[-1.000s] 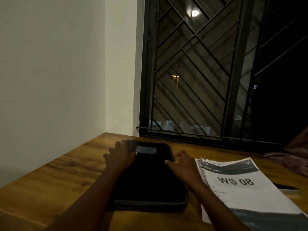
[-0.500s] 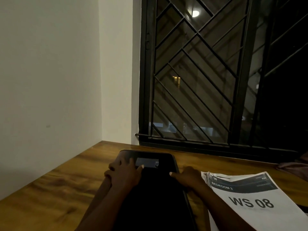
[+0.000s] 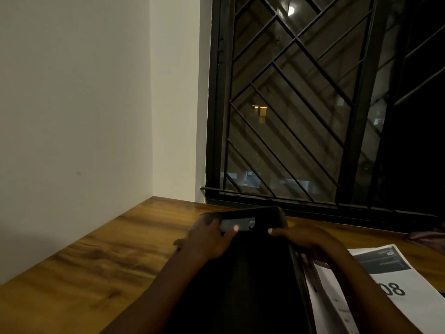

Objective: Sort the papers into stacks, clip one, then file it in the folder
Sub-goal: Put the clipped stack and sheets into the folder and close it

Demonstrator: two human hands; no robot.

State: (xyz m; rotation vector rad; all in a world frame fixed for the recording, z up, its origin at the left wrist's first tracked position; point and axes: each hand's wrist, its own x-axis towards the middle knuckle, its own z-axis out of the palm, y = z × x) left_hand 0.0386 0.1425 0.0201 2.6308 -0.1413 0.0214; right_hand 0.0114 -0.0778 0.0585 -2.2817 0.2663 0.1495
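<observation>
Since 0.5 s ago: both hands have shifted from lying flat on top of the folder (image 3: 252,273) to taking it by its sides. The folder's far end now looks tipped up off the worktop (image 3: 108,261); I can't tell whether the near end is still down, as it's cut off by the frame. More of the papers is also covered by the right forearm.

- Left hand (image 3: 207,239): wrapped around the folder's left edge near the far corner. Thumb lies over the top, its tip on the pale label (image 3: 240,224). The other fingers are hidden behind the edge.
- Right hand (image 3: 305,239): on the folder's right edge, thumb on top and pointing inward. Fingers (image 3: 304,257) are curled under the edge, between folder and papers.
- Folder: black, zip edge visible along the right side, centred in front of the person.
- Papers (image 3: 375,285): white stack flat on the worktop just right of the folder. Dark header band, large "08" showing. No clip visible.
- Background: dark window grille (image 3: 289,104) behind the worktop, plain wall (image 3: 72,92) to the left. A bit of dark cloth (image 3: 431,237) sits at the right frame edge.
</observation>
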